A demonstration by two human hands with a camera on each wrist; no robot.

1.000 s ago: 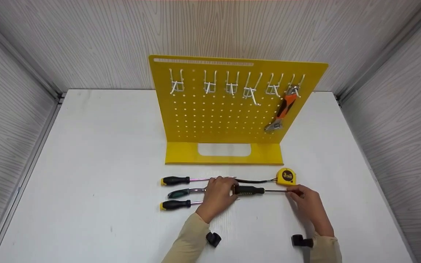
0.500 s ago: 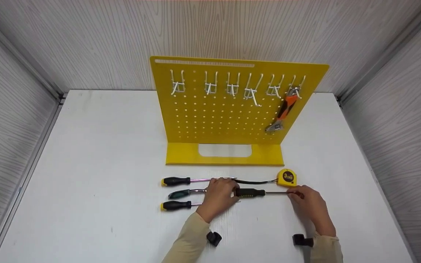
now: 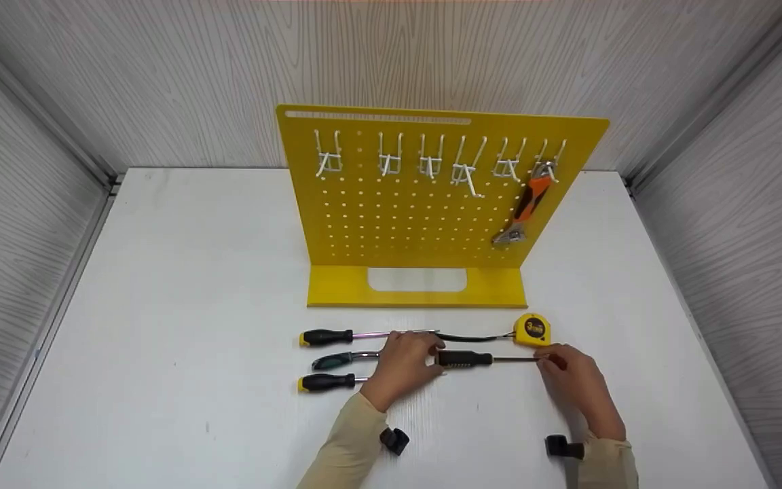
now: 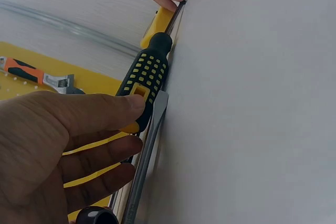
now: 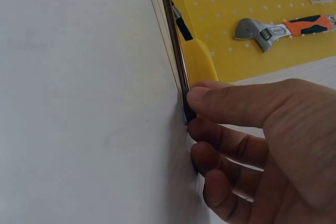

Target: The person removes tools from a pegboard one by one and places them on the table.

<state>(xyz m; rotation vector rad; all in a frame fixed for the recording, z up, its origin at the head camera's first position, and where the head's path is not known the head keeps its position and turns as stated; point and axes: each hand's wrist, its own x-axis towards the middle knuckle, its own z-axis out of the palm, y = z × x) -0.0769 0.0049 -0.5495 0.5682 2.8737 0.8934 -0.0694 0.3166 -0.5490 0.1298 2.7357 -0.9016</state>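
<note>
A screwdriver (image 3: 464,358) with a dark green, yellow-dotted handle lies level over the table. My left hand (image 3: 401,363) pinches its handle end, the thumb on the yellow-rimmed hole in the left wrist view. At the shaft's dark tip, my right hand (image 3: 574,384) pinches between thumb and index finger; its other fingers are curled in the right wrist view. Under and beside my left hand lie two black-and-yellow screwdrivers, an upper one (image 3: 326,337) and a lower one (image 3: 326,382), with a green-handled tool (image 3: 332,360) between them. My left hand hides parts of their shafts.
Behind the tools stands a yellow pegboard (image 3: 418,217) with several white hooks. An orange-handled adjustable wrench (image 3: 530,200) hangs from its rightmost hook. A yellow tape measure (image 3: 532,330) with a black strap (image 3: 472,338) lies just beyond my right hand.
My left hand has shifted very slightly left and my right hand very slightly right. Both still hold the dotted-handle screwdriver, which stays nearly in place.
</note>
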